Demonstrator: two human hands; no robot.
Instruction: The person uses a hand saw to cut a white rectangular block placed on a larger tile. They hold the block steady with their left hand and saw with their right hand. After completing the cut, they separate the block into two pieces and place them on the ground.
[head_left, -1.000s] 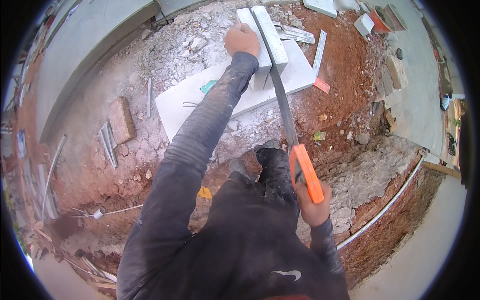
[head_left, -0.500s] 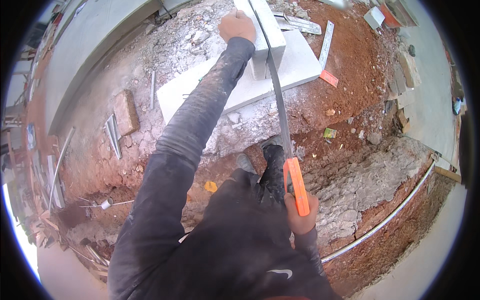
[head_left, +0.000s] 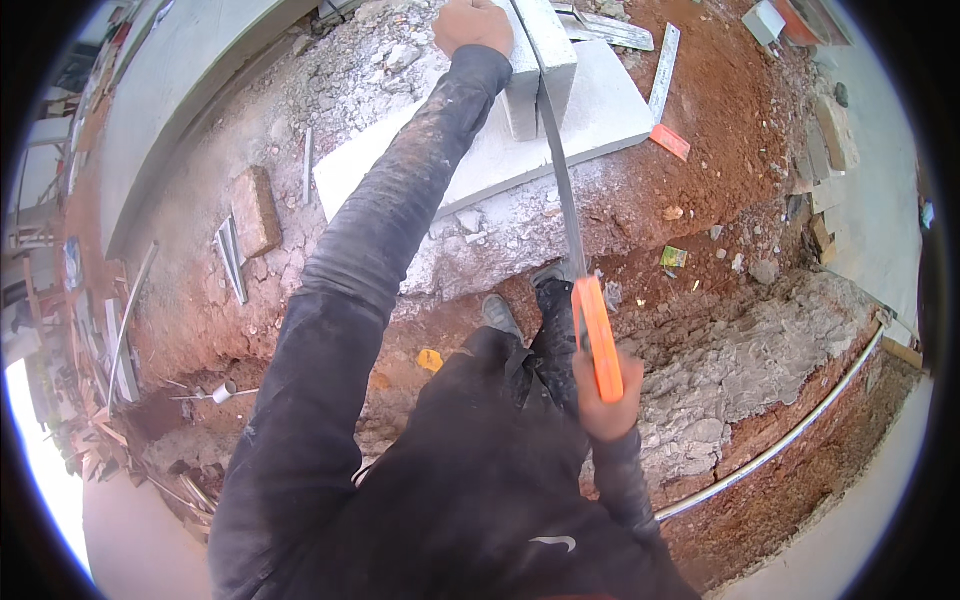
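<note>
A white, light-looking building block (head_left: 549,48) stands on a flat white slab (head_left: 590,115) in front of me. My left hand (head_left: 473,25) is closed on the block's left top side, its fingertips partly hidden. My right hand (head_left: 611,398) is wrapped round the orange handle of a handsaw (head_left: 597,335), close to my body. The saw's long, narrow grey blade runs away from me into a cut in the block. At that cut the block's two sides still stand together.
Right of the slab lies a try square (head_left: 665,75) with an orange stock; metal strips (head_left: 615,30) lie behind. A brick (head_left: 255,212) and metal profiles (head_left: 230,258) are at left. My feet stand in a trench by a rubble ledge (head_left: 700,400) and a pale pipe (head_left: 775,455).
My right hand has pushed the saw a little forward, so its handle is nearer the block. My left hand stays on the block, and the whole view has shifted slightly.
</note>
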